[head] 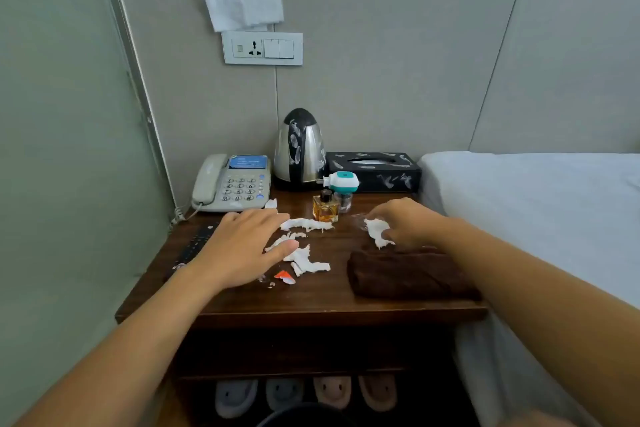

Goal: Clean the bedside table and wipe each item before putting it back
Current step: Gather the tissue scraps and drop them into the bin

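Both forearms reach over the dark wooden table [311,305]. Left hand [242,246] lies flat, fingers straight, on torn white tissue scraps [304,258]; right hand [405,222] pinches a crumpled tissue wad [377,230] beside a folded brown cloth [408,274].

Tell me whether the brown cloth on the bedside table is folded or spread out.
Folded: the brown cloth lies as a thick, compact bundle with rounded edges near the table's front right.

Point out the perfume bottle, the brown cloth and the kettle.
perfume bottle [325,208], head view, on its amber glass body.
brown cloth [408,274], head view, on its folded top.
kettle [299,152], head view, on its steel side.
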